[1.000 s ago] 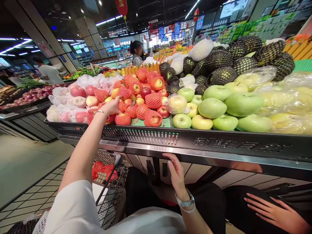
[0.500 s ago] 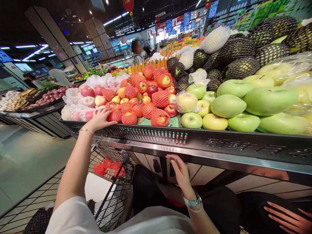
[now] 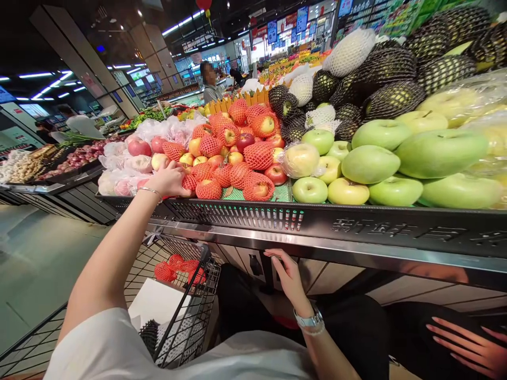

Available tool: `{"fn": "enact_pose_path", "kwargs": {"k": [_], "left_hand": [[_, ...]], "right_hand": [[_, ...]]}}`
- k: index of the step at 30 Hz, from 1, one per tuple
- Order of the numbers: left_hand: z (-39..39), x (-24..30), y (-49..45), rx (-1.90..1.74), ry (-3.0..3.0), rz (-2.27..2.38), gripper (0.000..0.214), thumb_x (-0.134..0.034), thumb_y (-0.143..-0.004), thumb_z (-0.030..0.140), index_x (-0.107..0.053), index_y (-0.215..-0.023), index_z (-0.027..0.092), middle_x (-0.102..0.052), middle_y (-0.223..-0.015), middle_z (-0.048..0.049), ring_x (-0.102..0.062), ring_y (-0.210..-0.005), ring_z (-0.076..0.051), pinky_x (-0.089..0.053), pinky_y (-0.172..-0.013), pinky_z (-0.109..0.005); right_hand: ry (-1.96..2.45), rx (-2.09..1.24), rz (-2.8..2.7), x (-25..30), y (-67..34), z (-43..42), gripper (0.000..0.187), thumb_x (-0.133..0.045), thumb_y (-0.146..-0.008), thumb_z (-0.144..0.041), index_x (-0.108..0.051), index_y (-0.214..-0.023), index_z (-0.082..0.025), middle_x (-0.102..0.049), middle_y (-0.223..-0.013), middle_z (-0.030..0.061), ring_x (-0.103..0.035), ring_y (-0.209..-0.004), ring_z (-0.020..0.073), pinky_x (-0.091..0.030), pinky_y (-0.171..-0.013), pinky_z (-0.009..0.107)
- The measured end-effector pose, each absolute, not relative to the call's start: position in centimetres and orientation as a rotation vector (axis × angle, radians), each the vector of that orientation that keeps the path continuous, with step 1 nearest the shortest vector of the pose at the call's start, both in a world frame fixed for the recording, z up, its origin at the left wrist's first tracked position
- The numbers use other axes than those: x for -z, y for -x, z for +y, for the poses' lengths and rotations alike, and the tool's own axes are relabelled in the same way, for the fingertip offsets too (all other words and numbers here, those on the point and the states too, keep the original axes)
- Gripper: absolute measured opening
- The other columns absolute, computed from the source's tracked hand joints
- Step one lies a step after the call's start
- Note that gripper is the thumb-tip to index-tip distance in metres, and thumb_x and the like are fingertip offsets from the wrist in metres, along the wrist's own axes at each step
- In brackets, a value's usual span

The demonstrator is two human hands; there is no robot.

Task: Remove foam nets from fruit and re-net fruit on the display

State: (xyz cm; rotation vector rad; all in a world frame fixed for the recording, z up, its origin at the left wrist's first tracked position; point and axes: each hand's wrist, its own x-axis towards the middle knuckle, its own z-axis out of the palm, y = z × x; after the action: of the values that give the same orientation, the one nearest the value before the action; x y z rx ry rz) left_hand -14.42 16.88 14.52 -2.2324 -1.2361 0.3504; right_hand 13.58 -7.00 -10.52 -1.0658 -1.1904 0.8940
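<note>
My left hand (image 3: 169, 179) reaches over the front rim of the black produce tray (image 3: 253, 211), its fingers and thumb curved around an apple in a red foam net (image 3: 189, 182). Most of that apple's left side is hidden by the hand. Around it lie more netted red apples (image 3: 209, 189), and bagged apples (image 3: 138, 164) sit to the left. My right hand (image 3: 287, 272), with a watch on the wrist, hangs below the metal counter edge (image 3: 253, 240). Its fingers are apart and bent slightly, and nothing is in them.
A shopping cart (image 3: 174, 316) stands at lower left, holding several netted fruits (image 3: 165, 272) and a white box (image 3: 152, 301). Green apples (image 3: 310, 190) and dark-netted melons (image 3: 394, 104) fill the tray's right side. Another person's hand (image 3: 471, 343) rests at lower right.
My left hand has moved slightly right and farther in among the apples, and its fingers have closed around a netted one. My right hand has barely shifted.
</note>
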Motion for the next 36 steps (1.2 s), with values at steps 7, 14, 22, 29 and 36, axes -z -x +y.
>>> {"fn": "enact_pose_path", "kwargs": {"k": [7,14,22,29,36], "left_hand": [[12.8,-18.0,16.4,0.318,2.202,-1.043,0.072,-0.055,-0.058,0.081,-0.062,-0.09,0.017,-0.064,-0.093,-0.011,-0.051,-0.106,-0.037,-0.024,-0.106,-0.059],[3.6,-11.8,10.5,0.668,2.245,-0.384,0.069,-0.046,-0.083,0.067,-0.05,-0.124,0.012,-0.071,-0.1,-0.014,-0.066,-0.084,-0.024,-0.042,-0.085,-0.042],[0.6,-5.7,2.1,0.616,2.771,0.044,0.058,-0.022,-0.099,0.046,-0.035,-0.14,0.006,-0.067,-0.112,-0.0218,-0.064,-0.097,-0.022,-0.048,-0.079,-0.033],[1.3,-1.9,2.7,1.102,3.065,-0.127,0.042,-0.041,-0.095,0.046,-0.055,-0.123,0.018,-0.066,-0.108,-0.0146,-0.063,-0.098,-0.022,-0.053,-0.081,-0.038],[0.6,-0.8,3.0,1.462,2.85,-0.016,0.017,-0.053,-0.09,0.01,-0.063,-0.103,0.014,-0.068,-0.082,-0.007,-0.065,-0.078,-0.016,-0.057,-0.07,-0.032]], "right_hand": [[1.013,-0.927,-1.135,10.6,-13.8,-6.3,0.02,-0.053,-0.088,-0.039,-0.07,-0.097,-0.034,-0.071,-0.098,0.0095,-0.066,-0.097,0.029,-0.052,-0.087,0.045],[0.622,-1.213,-0.866,7.4,-12.0,-7.0,0.041,-0.055,-0.086,-0.052,-0.057,-0.123,-0.033,-0.064,-0.118,0.0078,-0.065,-0.102,0.0255,-0.05,-0.095,0.048],[0.491,-1.376,-0.602,5.2,-10.7,-8.2,0.089,-0.079,-0.051,-0.067,-0.051,-0.129,-0.033,-0.051,-0.14,0.0061,-0.046,-0.131,0.0293,-0.042,-0.106,0.049],[0.404,-1.418,-0.555,6.3,-10.9,-8.3,0.075,-0.065,-0.064,-0.074,-0.055,-0.126,-0.033,-0.058,-0.132,0.0051,-0.048,-0.129,0.028,-0.039,-0.108,0.053],[0.324,-1.537,-0.461,6.0,-10.9,-8.0,0.068,-0.065,-0.063,-0.074,-0.063,-0.116,-0.032,-0.063,-0.127,0.0039,-0.055,-0.122,0.0286,-0.041,-0.106,0.054]]}}
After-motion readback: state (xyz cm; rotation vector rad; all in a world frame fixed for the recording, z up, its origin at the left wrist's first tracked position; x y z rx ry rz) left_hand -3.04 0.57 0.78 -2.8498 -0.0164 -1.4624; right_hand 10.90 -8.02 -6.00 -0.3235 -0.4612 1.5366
